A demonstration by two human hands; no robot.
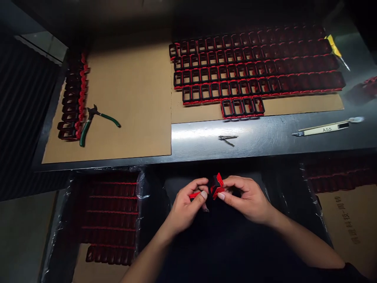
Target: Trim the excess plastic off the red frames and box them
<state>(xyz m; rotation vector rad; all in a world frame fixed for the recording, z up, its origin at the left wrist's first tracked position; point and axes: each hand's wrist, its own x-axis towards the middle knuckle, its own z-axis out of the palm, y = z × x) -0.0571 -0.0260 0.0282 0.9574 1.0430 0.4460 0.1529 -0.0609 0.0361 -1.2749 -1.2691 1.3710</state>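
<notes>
Near the middle, beyond the table's front edge, my right hand [246, 198] pinches a small black and red plastic frame [217, 185] between thumb and fingers. Facing it, my left hand [188, 206] is closed with its thumb pressed on a slim red piece [194, 195]; the fingers cover much of this piece, so its kind is unclear. The left fingertips come close to the frame's left side, and I cannot tell whether they touch it. Straight ahead on the metal tabletop lies a nail clipper [227, 139].
Rows of similar frames [216, 89] stand on cardboard at the back right, with a stack at the far left beside green-handled cutting pliers [93, 112]. A craft knife [324, 129] and a yellow-handled tool [334, 47] lie right. Boxes [141, 196] flank my lap.
</notes>
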